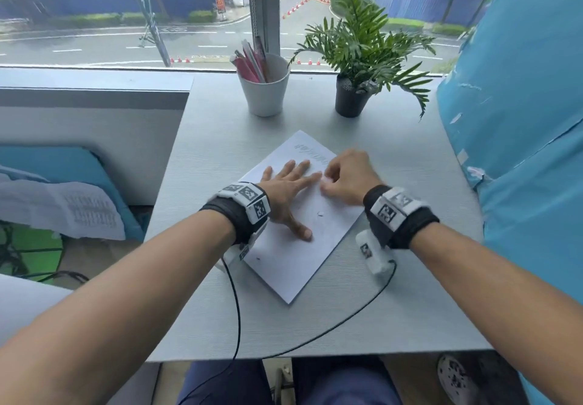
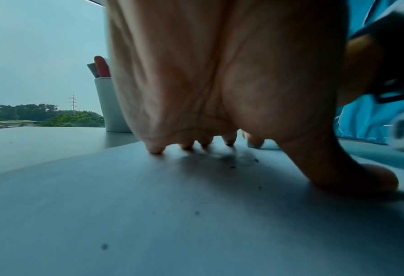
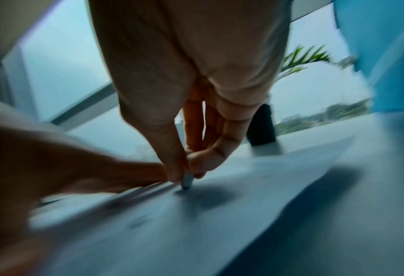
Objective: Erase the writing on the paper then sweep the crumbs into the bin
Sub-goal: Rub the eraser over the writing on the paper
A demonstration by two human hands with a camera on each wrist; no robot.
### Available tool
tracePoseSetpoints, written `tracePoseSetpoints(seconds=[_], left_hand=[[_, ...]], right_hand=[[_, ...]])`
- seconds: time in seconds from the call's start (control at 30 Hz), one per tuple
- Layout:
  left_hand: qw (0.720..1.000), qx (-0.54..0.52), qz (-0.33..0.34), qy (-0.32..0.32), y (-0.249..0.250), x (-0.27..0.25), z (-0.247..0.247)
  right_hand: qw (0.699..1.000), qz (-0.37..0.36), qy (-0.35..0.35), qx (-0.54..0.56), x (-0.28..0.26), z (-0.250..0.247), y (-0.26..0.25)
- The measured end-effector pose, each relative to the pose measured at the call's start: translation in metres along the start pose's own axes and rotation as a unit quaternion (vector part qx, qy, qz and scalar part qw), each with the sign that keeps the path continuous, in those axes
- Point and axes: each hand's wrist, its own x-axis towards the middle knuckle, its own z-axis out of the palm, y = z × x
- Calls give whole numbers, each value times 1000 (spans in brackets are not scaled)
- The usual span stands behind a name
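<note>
Head camera is looking down over table (image 1: 410, 294); wrist cameras are skimming close, sharing paper (image 1: 293, 265) with it.

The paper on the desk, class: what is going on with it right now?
A person sits at a grey desk by a window. Their left hand lies flat with spread fingers on the paper, holding it down. Their right hand pinches a small eraser with its tip on the sheet. Some writing remains near the far corner, and a few crumbs lie on the paper. No bin is in view.
</note>
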Motion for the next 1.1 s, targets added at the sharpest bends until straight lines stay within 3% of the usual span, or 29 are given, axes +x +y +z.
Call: tracePoseSetpoints(seconds=[0.07, 0.1, 0.17, 0.23, 0.37, 0.5, 0.63, 0.67, 0.77, 0.9, 0.93, 1.03, 1.1], left_hand=[[1000, 7, 4, -3, 0, 1, -1], [1000, 5, 6, -3, -1, 0, -2], [1000, -2, 6, -1, -2, 0, -1], [1000, -1, -1, -2, -1, -1, 0], [1000, 10, 2, -9, 0, 0, -1], [1000, 0, -2, -3, -1, -1, 0], [1000, 11, 2, -9, -1, 0, 0], [1000, 8, 2, -9, -1, 0, -1], [1000, -2, -2, -1, 1, -1, 0], [1000, 5, -2, -10, 1, -1, 0], [1000, 4, -1, -9, 1, -1, -1], [1000, -3, -3, -1, 1, -1, 0], [1000, -1, -2, -4, 0, -1, 2]], right_hand=[[996, -59, -63, 2, -21, 18, -16], [996, -48, -75, 13, -19, 13, -14], [999, 24, -22, 31, 2, -7, 5], [998, 48, 22, 23, 11, -15, 13], [997, -43, -66, 18, -17, 11, -9], [997, 61, 23, 36, 11, -17, 18], [997, -42, -64, 4, -15, 10, -3], [997, -26, -67, 11, -12, 5, 2], [998, 54, 19, 35, 10, -14, 22], [998, -24, -56, 11, -12, 8, 4], [998, -6, -57, 11, -9, 3, 8], [997, 62, 26, 25, 6, -15, 24], [1000, 19, -18, 10, -5, -3, 10]])
